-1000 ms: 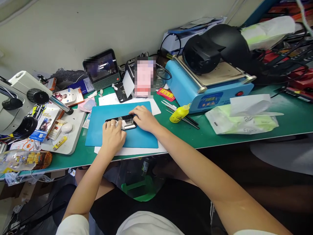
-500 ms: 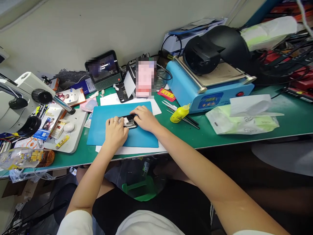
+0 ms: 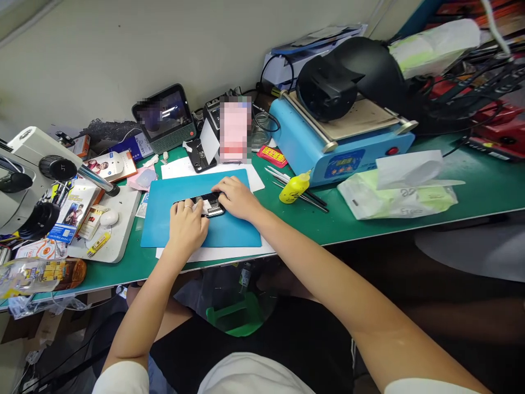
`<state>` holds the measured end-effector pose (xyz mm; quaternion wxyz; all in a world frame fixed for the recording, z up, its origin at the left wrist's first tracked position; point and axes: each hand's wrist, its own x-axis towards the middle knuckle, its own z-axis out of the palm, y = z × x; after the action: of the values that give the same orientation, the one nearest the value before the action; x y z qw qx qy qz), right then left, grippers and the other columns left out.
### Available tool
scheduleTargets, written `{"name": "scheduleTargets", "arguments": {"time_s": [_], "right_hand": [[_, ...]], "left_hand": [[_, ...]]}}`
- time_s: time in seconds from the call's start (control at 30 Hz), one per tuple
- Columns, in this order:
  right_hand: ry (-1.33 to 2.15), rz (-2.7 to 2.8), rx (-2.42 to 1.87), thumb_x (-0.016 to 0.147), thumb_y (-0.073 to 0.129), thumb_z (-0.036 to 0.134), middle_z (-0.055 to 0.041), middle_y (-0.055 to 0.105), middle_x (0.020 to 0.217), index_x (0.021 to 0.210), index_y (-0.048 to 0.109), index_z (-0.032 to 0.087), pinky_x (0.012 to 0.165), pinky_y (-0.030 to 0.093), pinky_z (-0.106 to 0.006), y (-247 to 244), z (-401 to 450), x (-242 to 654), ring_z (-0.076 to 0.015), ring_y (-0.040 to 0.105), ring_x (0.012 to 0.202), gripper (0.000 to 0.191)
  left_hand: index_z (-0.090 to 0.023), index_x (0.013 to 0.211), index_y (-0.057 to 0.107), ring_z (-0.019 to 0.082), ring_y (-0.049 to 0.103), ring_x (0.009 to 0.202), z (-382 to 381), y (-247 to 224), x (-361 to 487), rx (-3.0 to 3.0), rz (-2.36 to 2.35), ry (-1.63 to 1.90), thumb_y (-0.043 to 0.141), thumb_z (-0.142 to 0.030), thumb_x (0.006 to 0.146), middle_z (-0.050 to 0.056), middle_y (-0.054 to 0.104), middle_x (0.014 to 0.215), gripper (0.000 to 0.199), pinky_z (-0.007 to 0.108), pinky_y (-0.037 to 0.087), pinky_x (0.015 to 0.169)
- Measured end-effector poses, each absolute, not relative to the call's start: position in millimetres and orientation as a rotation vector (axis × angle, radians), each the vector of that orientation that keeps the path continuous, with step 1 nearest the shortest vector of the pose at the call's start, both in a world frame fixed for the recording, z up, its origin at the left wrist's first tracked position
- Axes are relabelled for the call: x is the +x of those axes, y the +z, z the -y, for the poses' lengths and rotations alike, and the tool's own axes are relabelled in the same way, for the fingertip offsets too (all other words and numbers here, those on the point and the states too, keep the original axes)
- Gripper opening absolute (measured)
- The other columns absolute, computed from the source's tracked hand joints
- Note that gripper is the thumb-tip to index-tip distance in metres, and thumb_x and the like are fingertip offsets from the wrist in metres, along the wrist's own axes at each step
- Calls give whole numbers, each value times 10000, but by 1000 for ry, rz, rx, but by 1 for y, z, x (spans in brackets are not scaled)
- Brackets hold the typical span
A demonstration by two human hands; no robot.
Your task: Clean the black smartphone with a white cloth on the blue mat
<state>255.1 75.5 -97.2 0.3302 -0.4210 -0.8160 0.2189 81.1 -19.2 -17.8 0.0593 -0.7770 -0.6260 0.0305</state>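
An opened smartphone (image 3: 214, 204), its dark inside facing up, lies on the blue mat (image 3: 241, 232). My left hand (image 3: 187, 227), with a ring on one finger, grips the phone's left end and covers much of it. A small white piece (image 3: 200, 207), perhaps paper or cloth, lies over the phone by the left thumb and fingers. My right hand (image 3: 235, 196) holds the phone's right end, fingers at its upper edge. Behind the mat a dark phone part (image 3: 199, 157) rests on white paper (image 3: 174, 171).
To the left stands a microscope (image 3: 45, 164) on a pale base (image 3: 127, 219), with a drink bottle (image 3: 61, 273) near the edge. On the right are a yellow bottle (image 3: 293, 189), thin tools (image 3: 315, 202), a blue machine (image 3: 303, 142) and a tissue pack (image 3: 402, 197).
The whole view has shifted slightly left. The white piece appears to have slid a little left across the phone, along with my left hand. My right hand keeps its place at the phone.
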Motion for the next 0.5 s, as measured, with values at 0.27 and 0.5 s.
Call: {"name": "scheduleTargets", "arguments": {"time_s": [0.27, 0.5], "right_hand": [[567, 2129, -1109, 951, 477, 105, -133, 719, 1109, 1157, 777, 163, 1025, 507, -482, -96, -74, 256, -316, 593, 1088, 369], [575, 2117, -1104, 943, 470, 102, -135, 721, 1109, 1154, 780, 157, 1027, 508, -488, -97, -75, 254, -319, 589, 1088, 380]], "left_hand": [[-125, 1498, 601, 352, 600, 1159, 18, -22, 86, -2295, 1952, 101, 427, -208, 1026, 197, 680, 1242, 510, 477, 421, 1049], [-111, 1508, 590, 351, 602, 1174, 18, -19, 89, -2278, 2020, 137, 429, -201, 1028, 197, 677, 1236, 514, 461, 437, 1029]]}}
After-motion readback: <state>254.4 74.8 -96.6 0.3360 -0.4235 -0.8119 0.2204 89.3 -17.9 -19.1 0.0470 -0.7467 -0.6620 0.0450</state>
